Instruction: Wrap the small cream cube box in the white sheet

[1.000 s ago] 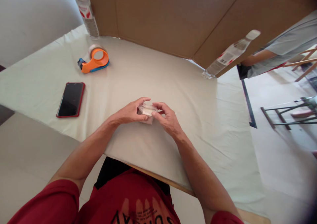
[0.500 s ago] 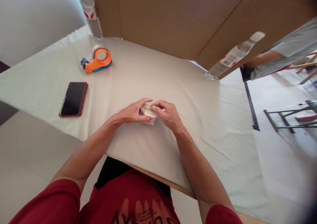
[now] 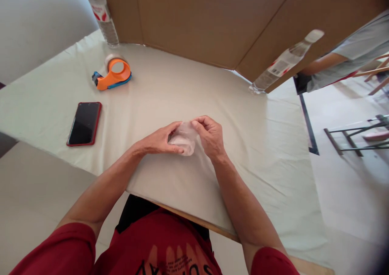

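Near the table's front edge, my left hand point(image 3: 162, 140) is closed round the side of a small whitish bundle in clear plastic wrap point(image 3: 184, 144), thumb in front and fingers behind. What lies inside the wrap is too blurred to name. My right hand point(image 3: 212, 136) pinches the upper right part of the plastic between thumb and fingertips and holds it stretched up from the bundle. Both forearms reach in over the front edge of the cloth-covered table point(image 3: 170, 178).
To the left lie a phone with a red case point(image 3: 84, 124) and an orange tape dispenser point(image 3: 114, 75). Water bottles point(image 3: 105, 20) point(image 3: 284, 66) stand against a cardboard partition point(image 3: 194, 24). Beyond it at right is another person's arm point(image 3: 325, 64), with a metal frame point(image 3: 349, 139) on the floor.
My right hand has moved slightly up and right, drawing the plastic out from the bundle, so more clear film shows. My left hand keeps its hold. The view has shifted a little.
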Demonstrator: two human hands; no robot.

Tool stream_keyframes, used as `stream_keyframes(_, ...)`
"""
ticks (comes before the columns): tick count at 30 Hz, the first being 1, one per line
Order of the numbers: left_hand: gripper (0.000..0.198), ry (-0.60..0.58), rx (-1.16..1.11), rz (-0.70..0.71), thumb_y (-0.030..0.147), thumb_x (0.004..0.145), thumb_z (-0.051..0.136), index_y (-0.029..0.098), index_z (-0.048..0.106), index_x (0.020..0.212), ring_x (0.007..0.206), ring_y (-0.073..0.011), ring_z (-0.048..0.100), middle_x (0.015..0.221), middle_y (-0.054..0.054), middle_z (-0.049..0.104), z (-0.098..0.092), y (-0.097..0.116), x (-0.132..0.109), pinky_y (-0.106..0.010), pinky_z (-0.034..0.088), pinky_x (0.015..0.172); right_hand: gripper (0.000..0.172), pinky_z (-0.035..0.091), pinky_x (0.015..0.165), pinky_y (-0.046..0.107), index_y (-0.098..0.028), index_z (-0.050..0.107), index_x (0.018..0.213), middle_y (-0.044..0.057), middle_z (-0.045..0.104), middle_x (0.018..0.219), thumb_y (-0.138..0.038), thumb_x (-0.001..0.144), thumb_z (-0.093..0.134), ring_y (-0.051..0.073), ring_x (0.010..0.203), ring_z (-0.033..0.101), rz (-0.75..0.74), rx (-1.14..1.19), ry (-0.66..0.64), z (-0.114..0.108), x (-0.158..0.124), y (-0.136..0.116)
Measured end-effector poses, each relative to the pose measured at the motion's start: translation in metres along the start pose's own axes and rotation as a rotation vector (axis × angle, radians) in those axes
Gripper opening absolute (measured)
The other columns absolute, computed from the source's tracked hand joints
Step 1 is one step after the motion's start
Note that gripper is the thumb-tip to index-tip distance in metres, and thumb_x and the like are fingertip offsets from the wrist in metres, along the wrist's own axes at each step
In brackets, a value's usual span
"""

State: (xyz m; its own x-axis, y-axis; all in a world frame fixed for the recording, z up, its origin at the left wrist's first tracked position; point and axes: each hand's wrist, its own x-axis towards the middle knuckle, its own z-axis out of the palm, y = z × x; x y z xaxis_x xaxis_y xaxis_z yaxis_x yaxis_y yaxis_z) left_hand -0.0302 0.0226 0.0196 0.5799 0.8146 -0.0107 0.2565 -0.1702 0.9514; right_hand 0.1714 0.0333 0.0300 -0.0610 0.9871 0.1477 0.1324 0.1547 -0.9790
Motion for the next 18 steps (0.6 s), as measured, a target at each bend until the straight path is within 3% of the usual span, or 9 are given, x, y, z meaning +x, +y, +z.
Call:
stream_keyframes(5, 0.072, -0.003, -0.119, 0.041, 0.050, 0.082, 0.072, 0.018, 0.051, 0.142, 0.114, -0.0292, 0.061, 0.131, -0.014, 0.062, 0.0005, 0.0020, 0.0006, -0.038, 0.050, 0.094, 0.015, 0.047, 0.067, 0.029, -0.022, 0.065, 0.079, -0.001, 0.063, 0.075, -0.035, 0.084, 0.067, 0.014, 0.069, 0.055, -0.021, 0.056, 0.053, -0.0017, 0.0014, -0.0061)
stream_keyframes(8, 0.065, 0.004, -0.197, -0.005, 0.050, 0.085, 0.068, 0.016, 0.053, 0.139, 0.103, -0.0252, 0.064, 0.117, -0.012, 0.067, 0.0011, 0.0030, 0.0004, -0.034, 0.051, 0.084, 0.017, 0.048, 0.067, 0.029, -0.022, 0.065, 0.080, -0.001, 0.063, 0.075, -0.037, 0.086, 0.067, 0.014, 0.069, 0.056, -0.040, 0.057, 0.059, -0.0023, 0.0019, -0.0071)
stream_keyframes(13, 0.034, 0.094, -0.239, -0.134, 0.044, 0.084, 0.065, 0.016, 0.067, 0.102, 0.079, -0.0157, 0.061, 0.088, -0.003, 0.067, 0.0018, 0.0049, -0.0002, -0.026, 0.046, 0.071, 0.016, 0.050, 0.069, 0.030, -0.022, 0.065, 0.080, 0.000, 0.067, 0.078, -0.037, 0.086, 0.067, 0.014, 0.072, 0.058, -0.061, 0.099, 0.095, -0.0031, 0.0053, -0.0054)
stream_keyframes(18, 0.026, 0.224, -0.251, -0.235, 0.041, 0.076, 0.066, 0.015, 0.063, 0.075, 0.061, -0.0099, 0.050, 0.065, 0.003, 0.057, 0.0028, 0.0038, 0.0029, -0.022, 0.039, 0.059, 0.010, 0.051, 0.077, 0.031, -0.023, 0.065, 0.086, 0.000, 0.068, 0.086, -0.032, 0.087, 0.063, 0.015, 0.080, 0.062, -0.129, 0.048, 0.164, -0.0064, 0.0097, 0.0024)
